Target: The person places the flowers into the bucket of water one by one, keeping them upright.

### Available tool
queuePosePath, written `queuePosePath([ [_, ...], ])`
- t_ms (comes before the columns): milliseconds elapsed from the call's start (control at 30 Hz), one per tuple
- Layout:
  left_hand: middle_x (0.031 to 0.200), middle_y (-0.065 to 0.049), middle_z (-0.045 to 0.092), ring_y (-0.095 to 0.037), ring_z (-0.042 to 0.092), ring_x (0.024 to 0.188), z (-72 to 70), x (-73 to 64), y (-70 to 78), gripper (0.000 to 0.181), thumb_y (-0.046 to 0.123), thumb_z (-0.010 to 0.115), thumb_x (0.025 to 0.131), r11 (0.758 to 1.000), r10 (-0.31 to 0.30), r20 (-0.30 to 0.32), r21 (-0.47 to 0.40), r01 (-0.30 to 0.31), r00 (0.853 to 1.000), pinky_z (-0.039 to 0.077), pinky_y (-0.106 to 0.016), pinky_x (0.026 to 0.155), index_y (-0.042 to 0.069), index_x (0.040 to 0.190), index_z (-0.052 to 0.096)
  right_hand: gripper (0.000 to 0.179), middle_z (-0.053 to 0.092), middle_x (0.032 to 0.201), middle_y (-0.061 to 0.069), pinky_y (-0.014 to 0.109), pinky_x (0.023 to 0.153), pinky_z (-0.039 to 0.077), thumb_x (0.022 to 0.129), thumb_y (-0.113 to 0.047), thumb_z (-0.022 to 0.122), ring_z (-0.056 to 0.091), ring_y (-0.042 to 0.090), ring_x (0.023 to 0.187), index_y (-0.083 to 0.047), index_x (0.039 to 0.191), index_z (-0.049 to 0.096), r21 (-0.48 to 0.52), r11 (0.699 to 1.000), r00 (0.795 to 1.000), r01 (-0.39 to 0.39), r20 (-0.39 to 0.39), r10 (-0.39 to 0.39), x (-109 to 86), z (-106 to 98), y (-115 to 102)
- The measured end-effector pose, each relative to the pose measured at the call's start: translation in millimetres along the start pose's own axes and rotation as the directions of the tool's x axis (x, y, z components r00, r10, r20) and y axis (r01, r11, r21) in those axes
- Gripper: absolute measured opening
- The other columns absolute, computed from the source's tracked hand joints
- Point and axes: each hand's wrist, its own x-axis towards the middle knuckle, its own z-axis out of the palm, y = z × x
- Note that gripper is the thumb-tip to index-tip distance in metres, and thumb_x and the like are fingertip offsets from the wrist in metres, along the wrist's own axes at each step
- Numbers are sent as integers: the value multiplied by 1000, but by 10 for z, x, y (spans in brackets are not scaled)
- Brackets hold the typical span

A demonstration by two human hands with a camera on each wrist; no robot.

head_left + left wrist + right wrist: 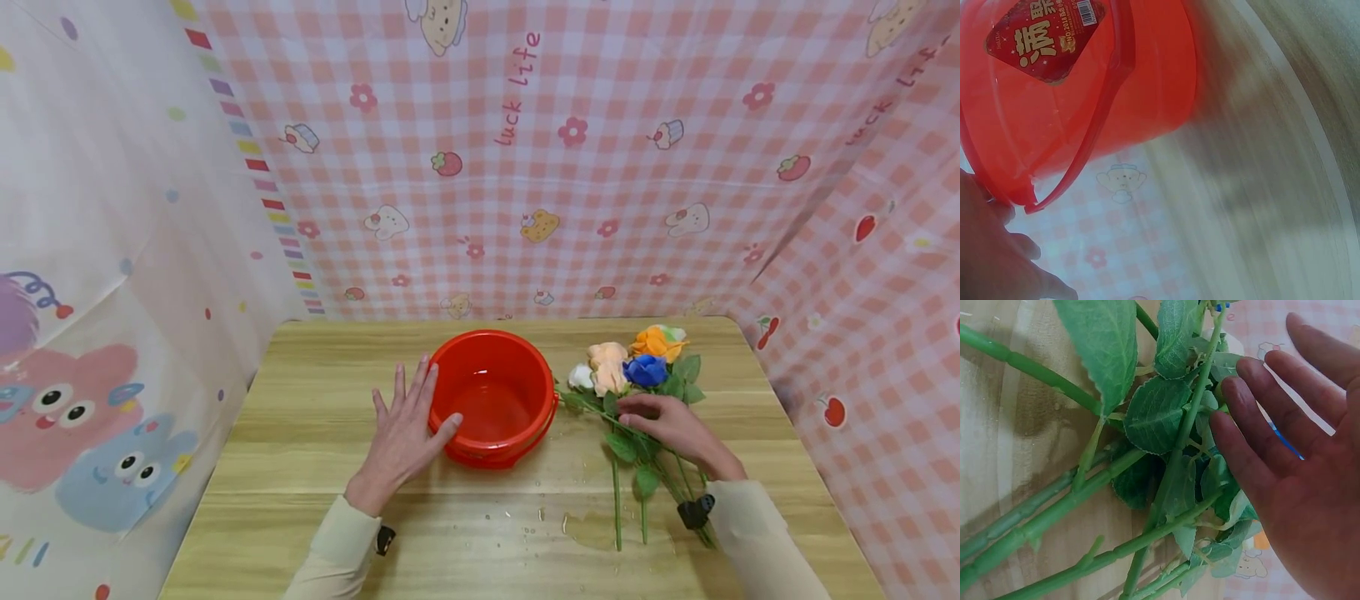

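Observation:
A red plastic bucket [491,457] stands upright on the table, its inside visible from above. My left hand [408,425] rests against the bucket's left rim with fingers spread. From the left wrist view, the bucket's label [1047,40] and curved handle [1082,156] show. To the right lies a bunch of artificial flowers: a blue bloom [647,371], an orange one [658,342], peach ones [609,367] and a white one [581,377]. My right hand [671,425] is at their leaves; in the right wrist view its extended fingers touch or nearly touch the leaves [1157,415].
Green stems [617,508] stretch toward the table's front, one reaching left to the bucket. Wet patches [592,529] and drops lie on the wooden table [315,450]. Pink checked cloth [480,200] hangs behind, and printed cloth [135,275] borders the left.

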Motion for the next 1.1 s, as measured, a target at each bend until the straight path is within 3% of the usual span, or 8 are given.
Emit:
queuePosePath([
  [367, 174, -2, 6, -37, 2, 159, 12, -37, -48, 85, 60, 44, 102, 1000, 1, -4, -4, -1, 1000, -3, -76, 118, 13, 167, 15, 29, 75, 106, 11, 27, 77, 58, 98, -14, 71, 70, 21, 95, 4, 120, 72, -59, 997, 998, 55, 32, -53, 173, 67, 6],
  [700, 173, -4, 10, -37, 8, 159, 49, -58, -80, 85, 59, 44, 102, 1000, 10, -37, 2, -10, 999, 5, -77, 118, 11, 166, 19, 21, 76, 94, 4, 35, 75, 58, 95, -14, 73, 70, 17, 86, 1, 110, 76, -190, 977, 995, 92, 46, -85, 282, 135, -10],
  [933, 169, -13, 28, -36, 19, 157, 104, -57, -94, 76, 52, 47, 102, 998, 47, -142, -24, -51, 989, 13, -73, 120, 5, 161, 34, 14, 76, 92, 2, 42, 75, 60, 93, -13, 75, 70, 18, 83, -3, 102, 78, -312, 944, 995, 104, 45, -95, 331, 155, -22],
  [1100, 159, -17, 45, -35, 34, 151, 140, -79, -122, 59, 36, 53, 103, 991, 95, -280, -67, -118, 955, 22, -66, 122, 0, 149, 53, 10, 75, 89, -1, 41, 74, 59, 92, -15, 77, 68, 15, 80, -7, 97, 79, -359, 928, 995, 97, 40, -88, 332, 160, -69],
])
